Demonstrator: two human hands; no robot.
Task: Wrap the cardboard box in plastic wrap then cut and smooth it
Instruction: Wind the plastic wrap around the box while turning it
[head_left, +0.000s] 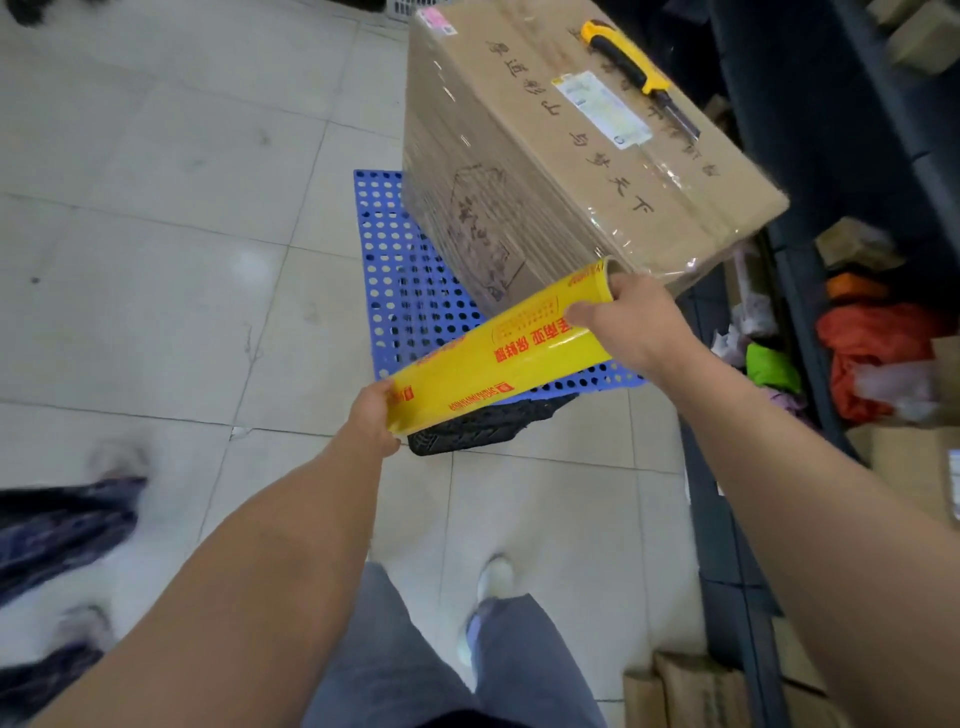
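Head view, single entry.

- **Cardboard box** (524, 171): large and brown, with black printed characters. It stands on a blue perforated pallet (400, 291) at upper centre right, tilted in the frame. A white shipping label (602, 106) is on its top face.
- **Clear film** (618, 228): glossy and wrinkled over the box's left side and near corner.
- **Utility knife** (631, 65): yellow and black, lying flat on the box top beside the label, blade end towards the right edge.
- **Plastic wrap roll** (498, 353): yellow with red print, held slantwise in the air just in front of the box's near lower side. Its far end is close to the box corner. Whether film runs from roll to box cannot be told.
- **Left hand** (371, 421): fingers curled round the roll's near end.
- **Right hand** (636, 322): thumb laid along the roll, fingers curled round its far end.
- **Black mesh crate** (488, 423): partly under the pallet's near edge.
- **Tiled floor** (156, 218): pale, with grey joints.
- **Dark shelving** (810, 171): at right, holding an orange cloth (878, 353) among other bundles.
- **Grey trousers** (519, 670): bottom centre.
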